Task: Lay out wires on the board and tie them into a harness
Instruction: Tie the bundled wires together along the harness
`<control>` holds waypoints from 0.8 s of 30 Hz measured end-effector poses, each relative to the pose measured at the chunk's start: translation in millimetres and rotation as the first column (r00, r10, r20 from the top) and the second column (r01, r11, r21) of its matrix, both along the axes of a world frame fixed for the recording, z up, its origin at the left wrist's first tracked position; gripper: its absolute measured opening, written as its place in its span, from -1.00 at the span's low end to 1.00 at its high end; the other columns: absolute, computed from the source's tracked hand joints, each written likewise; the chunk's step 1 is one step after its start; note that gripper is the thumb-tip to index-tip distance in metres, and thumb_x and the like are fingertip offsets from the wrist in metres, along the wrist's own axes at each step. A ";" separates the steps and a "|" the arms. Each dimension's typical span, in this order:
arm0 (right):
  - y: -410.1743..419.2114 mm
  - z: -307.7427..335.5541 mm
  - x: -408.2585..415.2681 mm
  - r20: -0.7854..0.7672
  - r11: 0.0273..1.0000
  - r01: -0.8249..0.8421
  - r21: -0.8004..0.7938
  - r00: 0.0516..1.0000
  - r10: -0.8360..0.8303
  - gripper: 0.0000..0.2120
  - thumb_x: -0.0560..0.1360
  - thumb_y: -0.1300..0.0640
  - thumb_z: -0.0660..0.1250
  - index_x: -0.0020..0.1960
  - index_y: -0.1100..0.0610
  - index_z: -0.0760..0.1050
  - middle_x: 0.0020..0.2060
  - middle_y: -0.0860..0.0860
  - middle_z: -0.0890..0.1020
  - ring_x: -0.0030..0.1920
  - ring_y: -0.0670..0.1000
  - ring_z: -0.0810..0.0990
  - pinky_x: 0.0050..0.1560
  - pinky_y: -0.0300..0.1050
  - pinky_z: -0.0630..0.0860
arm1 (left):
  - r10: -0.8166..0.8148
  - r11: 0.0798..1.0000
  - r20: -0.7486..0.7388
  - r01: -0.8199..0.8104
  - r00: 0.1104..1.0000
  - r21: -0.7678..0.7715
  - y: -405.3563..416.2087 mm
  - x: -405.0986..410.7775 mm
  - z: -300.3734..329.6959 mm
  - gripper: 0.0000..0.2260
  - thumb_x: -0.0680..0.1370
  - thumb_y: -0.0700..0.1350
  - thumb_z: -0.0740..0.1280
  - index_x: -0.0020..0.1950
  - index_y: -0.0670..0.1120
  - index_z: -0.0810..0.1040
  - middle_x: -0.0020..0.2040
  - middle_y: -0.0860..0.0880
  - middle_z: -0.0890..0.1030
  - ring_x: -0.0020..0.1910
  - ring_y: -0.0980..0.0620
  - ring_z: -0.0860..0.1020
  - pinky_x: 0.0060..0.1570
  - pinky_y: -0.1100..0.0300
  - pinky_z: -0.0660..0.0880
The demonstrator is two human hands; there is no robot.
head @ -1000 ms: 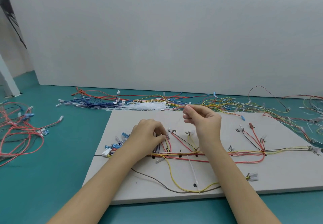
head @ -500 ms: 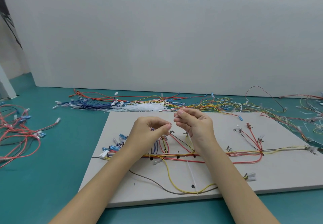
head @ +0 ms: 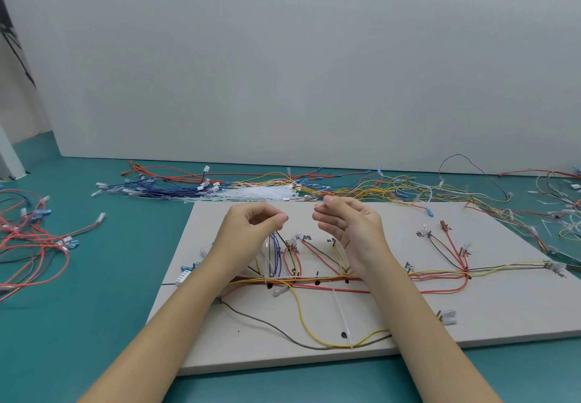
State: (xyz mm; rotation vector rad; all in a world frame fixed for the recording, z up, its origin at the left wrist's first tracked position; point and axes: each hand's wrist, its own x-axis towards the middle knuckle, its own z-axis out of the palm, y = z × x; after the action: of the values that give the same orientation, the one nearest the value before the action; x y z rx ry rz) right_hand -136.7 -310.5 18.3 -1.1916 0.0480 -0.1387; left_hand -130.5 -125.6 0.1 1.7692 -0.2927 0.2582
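A: Wires (head: pixel 314 280) run as one trunk across the middle of your board (head: pixel 503 308), with branches fanning up to the marked spots — that layout is why the ties go on along the trunk, where the strands already lie together.

B: And your hands?

A: Both are raised above the blue and red branches, facing each other and a little apart. Your left hand (head: pixel 251 229) has thumb and forefinger pinched, with a pale cable tie (head: pixel 267 255) hanging just under it; whether you really grip it I cannot tell. Your right hand (head: pixel 349 226) is loosely curled, thumb on top — something thin may sit at its fingertips, too faint to say.

B: Why hold it so high?

A: Likely to feed the tail through its head before you cinch. One tie (head: pixel 342 317) already lies across the yellow loop near you, and the spare ties (head: pixel 261 193) sit just beyond the board's far edge, in reach.
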 end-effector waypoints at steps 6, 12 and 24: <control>-14.6 0.3 4.3 -0.017 0.999 -0.016 -0.042 1.000 0.015 -0.92 0.47 0.25 0.43 -0.07 0.26 0.60 -0.17 0.19 0.71 -0.17 0.10 0.72 -0.27 -0.22 0.61 | -0.043 0.993 -0.055 0.049 0.998 0.107 10.8 3.2 -0.4 -0.91 0.48 -0.07 0.46 -0.24 0.02 0.69 -0.25 0.02 0.68 -0.28 0.20 0.56 -0.23 0.32 0.48; -22.7 -0.1 6.1 -0.052 0.984 0.043 -0.174 0.997 -0.053 -0.92 0.43 0.29 0.44 -0.15 0.26 0.54 -0.28 0.17 0.69 -0.27 0.11 0.70 -0.35 -0.17 0.60 | -0.031 0.838 -0.122 0.092 0.992 0.538 15.7 -0.7 -5.0 -0.92 0.37 -0.07 0.54 -0.22 0.12 0.72 -0.14 0.07 0.48 -0.09 0.06 0.41 -0.20 0.22 0.35; -27.1 -4.7 10.7 0.026 0.906 0.214 -0.365 0.975 -0.220 -0.89 0.41 0.37 0.40 -0.25 0.25 0.51 -0.39 0.13 0.67 -0.38 0.06 0.67 -0.47 -0.19 0.54 | 0.029 0.815 -0.106 0.038 0.994 0.578 29.5 2.1 0.2 -0.53 0.49 -0.37 0.26 -0.22 0.25 0.61 0.05 0.05 0.54 0.15 -0.02 0.45 0.20 0.01 0.43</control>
State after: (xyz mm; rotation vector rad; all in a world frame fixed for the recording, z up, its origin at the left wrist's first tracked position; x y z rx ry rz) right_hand -126.0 -337.6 13.5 -1.5602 0.1756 -0.3461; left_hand -128.3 -96.1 0.3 2.3830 -0.3166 0.0629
